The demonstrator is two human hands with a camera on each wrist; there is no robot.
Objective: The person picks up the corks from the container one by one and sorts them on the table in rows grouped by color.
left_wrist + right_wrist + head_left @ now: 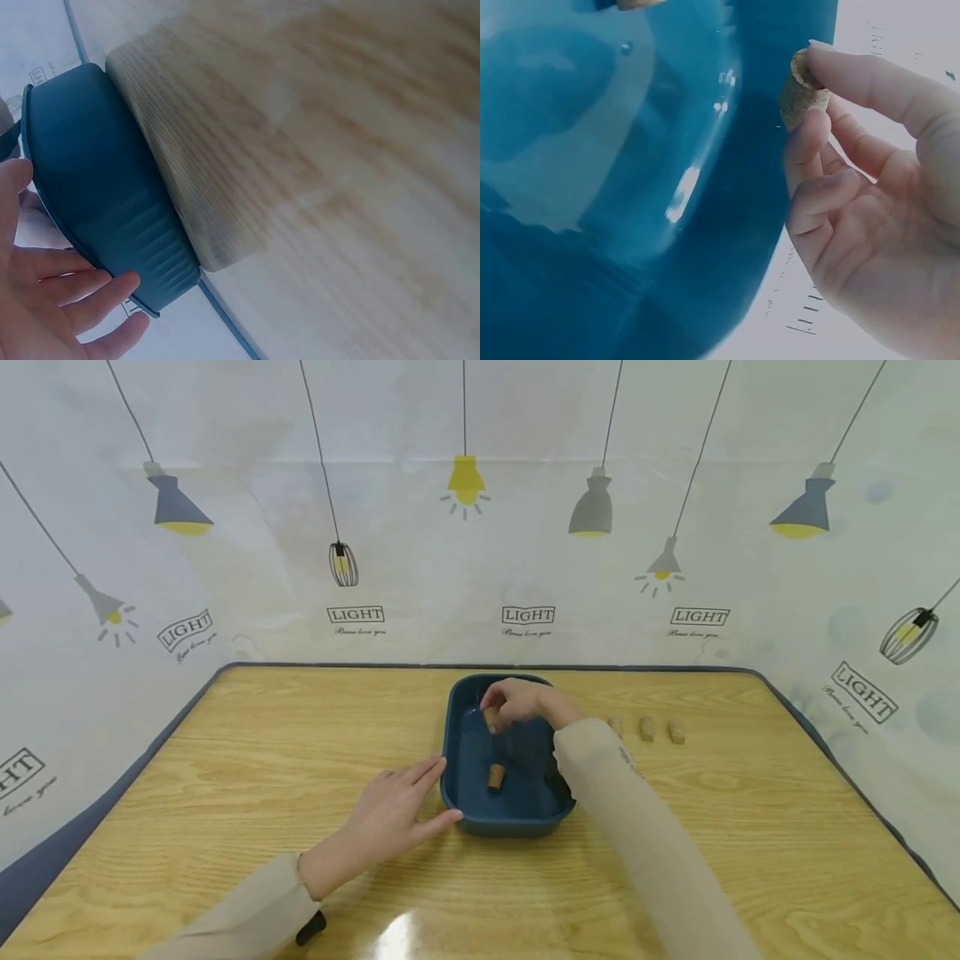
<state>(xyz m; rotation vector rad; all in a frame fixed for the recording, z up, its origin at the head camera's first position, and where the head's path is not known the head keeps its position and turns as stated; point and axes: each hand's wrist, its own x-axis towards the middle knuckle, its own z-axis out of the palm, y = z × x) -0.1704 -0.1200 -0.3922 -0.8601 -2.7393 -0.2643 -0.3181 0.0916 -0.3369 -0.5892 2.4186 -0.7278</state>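
Observation:
A dark blue rectangular tub [517,828] stands on the wooden table in the head view. Over its far part my right hand [517,700] pinches a cork [491,719] between thumb and fingers. The right wrist view shows that cork [802,96] close up, near the tub's wall. A second cork [496,778] is inside the tub toward the near end. My left hand [401,806] touches the tub's left rim with fingers spread and thumb at the near corner. In the left wrist view, the left hand's fingers [82,289] lie along the rim.
Right of the tub, several corks [647,728] stand in a row on the wooden table [315,735], one partly hidden by the right sleeve. A printed backdrop [420,552] with hanging lamps rises behind the table and at its sides.

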